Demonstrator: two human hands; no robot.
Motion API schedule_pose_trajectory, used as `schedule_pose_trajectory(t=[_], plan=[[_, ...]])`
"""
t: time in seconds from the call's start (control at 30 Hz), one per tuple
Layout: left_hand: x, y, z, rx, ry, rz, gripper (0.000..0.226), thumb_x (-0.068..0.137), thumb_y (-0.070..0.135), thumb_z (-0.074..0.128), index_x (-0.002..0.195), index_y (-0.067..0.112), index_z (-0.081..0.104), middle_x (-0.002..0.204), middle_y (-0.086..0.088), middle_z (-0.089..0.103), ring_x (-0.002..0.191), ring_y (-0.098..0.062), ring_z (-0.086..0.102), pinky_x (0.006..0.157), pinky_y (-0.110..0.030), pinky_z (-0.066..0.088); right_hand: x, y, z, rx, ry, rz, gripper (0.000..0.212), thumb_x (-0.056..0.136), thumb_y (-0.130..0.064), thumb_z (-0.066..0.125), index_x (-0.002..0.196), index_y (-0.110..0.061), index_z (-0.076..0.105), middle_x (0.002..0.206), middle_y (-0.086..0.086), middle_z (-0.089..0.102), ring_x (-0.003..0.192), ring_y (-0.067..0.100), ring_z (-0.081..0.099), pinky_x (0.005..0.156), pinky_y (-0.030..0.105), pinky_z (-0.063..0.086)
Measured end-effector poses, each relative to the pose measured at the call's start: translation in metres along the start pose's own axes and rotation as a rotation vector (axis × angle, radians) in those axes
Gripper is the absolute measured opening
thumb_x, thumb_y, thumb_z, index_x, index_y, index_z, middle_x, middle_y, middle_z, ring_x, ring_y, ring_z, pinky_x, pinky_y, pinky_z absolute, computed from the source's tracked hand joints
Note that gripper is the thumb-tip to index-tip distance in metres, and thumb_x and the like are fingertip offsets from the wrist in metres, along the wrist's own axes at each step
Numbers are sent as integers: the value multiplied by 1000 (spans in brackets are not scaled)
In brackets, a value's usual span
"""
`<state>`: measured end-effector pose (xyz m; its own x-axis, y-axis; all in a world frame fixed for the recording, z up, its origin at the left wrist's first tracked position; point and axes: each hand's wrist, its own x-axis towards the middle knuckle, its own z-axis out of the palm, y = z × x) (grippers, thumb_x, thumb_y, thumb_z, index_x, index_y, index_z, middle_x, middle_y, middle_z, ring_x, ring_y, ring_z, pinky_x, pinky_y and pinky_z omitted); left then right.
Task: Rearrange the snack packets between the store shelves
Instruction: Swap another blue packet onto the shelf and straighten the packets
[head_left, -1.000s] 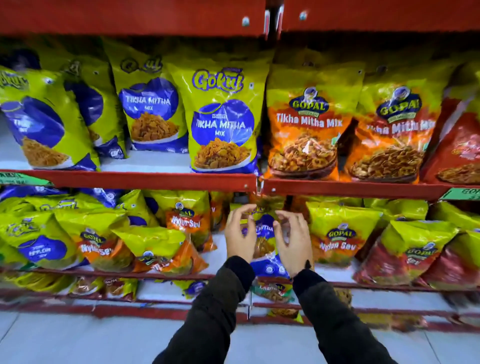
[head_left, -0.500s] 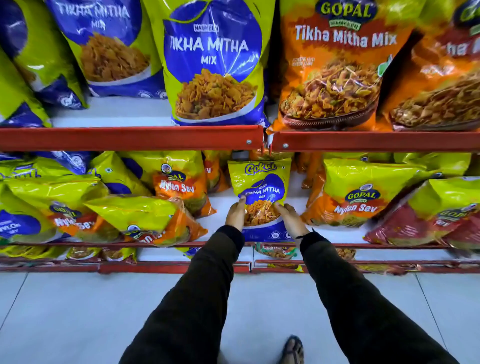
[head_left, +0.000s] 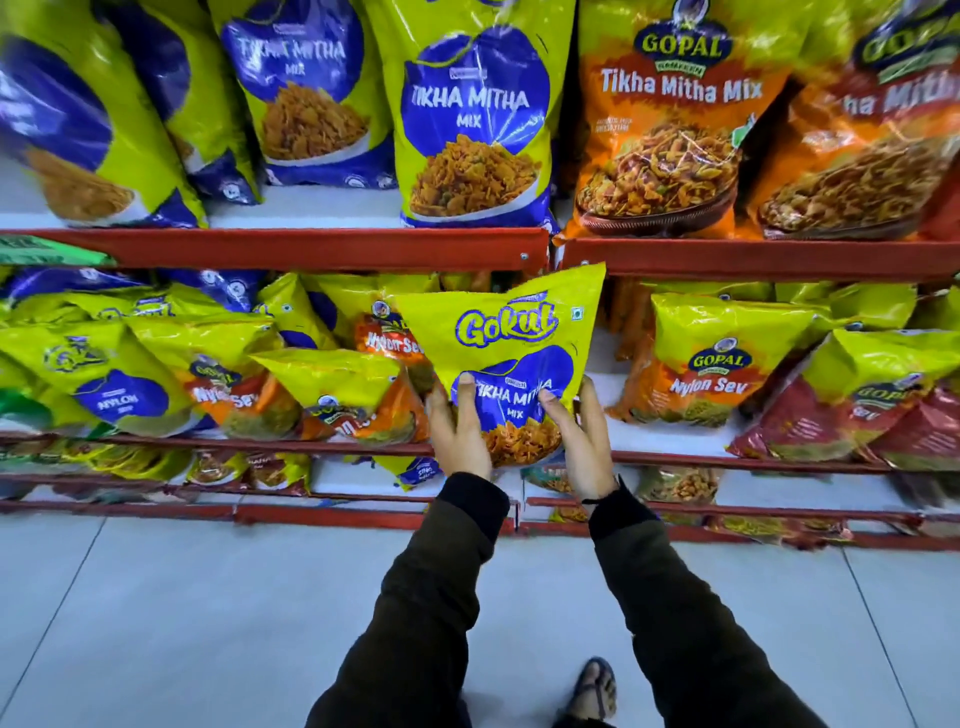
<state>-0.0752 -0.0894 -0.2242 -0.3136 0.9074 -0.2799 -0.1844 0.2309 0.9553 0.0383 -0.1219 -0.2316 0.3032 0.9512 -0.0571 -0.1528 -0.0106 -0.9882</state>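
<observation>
Both hands (head_left: 519, 436) apparently clasped, forward.

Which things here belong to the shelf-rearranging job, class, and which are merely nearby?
In the job:
Gokul packet, gripped by left hand and right hand
red shelf edge above it

Merely nearby:
Gopal Nylon Sev packet
Gopal Tikha Mitha packet
sandalled foot

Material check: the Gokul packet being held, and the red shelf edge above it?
Gokul packet: looks like thin glossy plastic film; it shows glare streaks and creases where the left hand and right hand grip it. Red shelf edge: probably painted sheet metal, given its smooth, even coat, straight folded lip and small fastener; can't confirm.
</observation>
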Motion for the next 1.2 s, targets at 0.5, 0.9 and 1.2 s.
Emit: schedule_pose_trajectory(t=[0.5,0.9,1.2], plan=[[70,233,-73,-203,61,561,64,87,48,55,138,9,51,146,-2,49,138,-15,42,118,-31,31,44,-183,164,-127,-113,-557,40,91,-40,65,129,-30,58,131,-9,65,126,6,57,109,29,42],[199,265,-88,149,-194,501,58,93,49,50,126,2,59,134,-15,61,130,-31,52,108,-40,36,135,-164,236,-417,-31,-451,41,95,-44,59,121,-13,61,124,4,70,119,21,63,98,32,46],[239,286,-94,123,-222,503,46,97,37,53,132,8,57,135,-12,61,130,-26,53,107,-33,38,155,-184,245,-507,215,-506,35,94,-44,57,82,-12,63,71,5,64,67,21,57,66,32,39]])
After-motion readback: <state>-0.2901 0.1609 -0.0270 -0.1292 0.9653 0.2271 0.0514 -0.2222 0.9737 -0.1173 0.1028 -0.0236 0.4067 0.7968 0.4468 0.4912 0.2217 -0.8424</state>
